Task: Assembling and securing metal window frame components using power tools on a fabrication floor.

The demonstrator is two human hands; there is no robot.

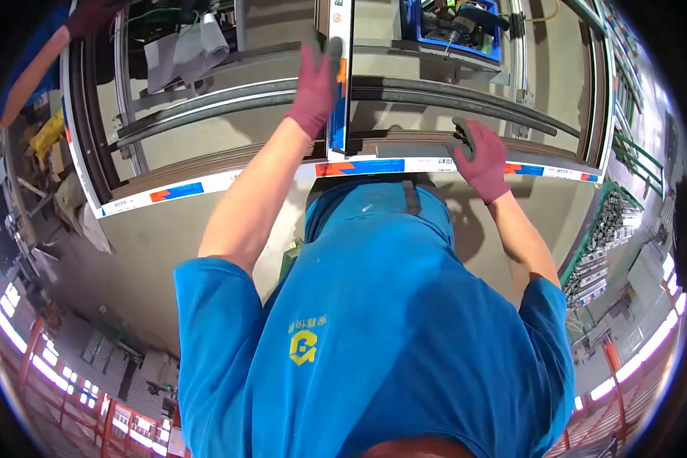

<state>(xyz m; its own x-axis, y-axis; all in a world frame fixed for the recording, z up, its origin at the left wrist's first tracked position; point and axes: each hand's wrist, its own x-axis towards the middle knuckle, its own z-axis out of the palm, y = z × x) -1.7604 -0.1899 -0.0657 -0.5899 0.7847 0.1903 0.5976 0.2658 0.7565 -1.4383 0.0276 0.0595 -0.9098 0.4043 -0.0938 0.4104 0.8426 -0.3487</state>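
Observation:
A large window-like frame of aluminium profiles lies before me, with white, blue and orange film on its front rail (237, 180). My left hand (317, 88), in a maroon glove with dark fingertips, lies along the left side of the frame's middle bar (340, 91), fingers stretched away from me. At the front rail, right of that bar, my right hand (482, 160) wears a matching glove. Its thumb and fingers curl around the right end of a grey strip (412, 149) lying along the rail's inner edge. The glove hides part of this grip.
Behind the frame's crossbars stands a blue crate (496, 46) with a power tool (469, 21) and other items. Crumpled white sheeting (187, 53) lies far left. Another person's gloved hand (91, 17) reaches the far left corner. Stacked profiles (599, 252) lie on the right.

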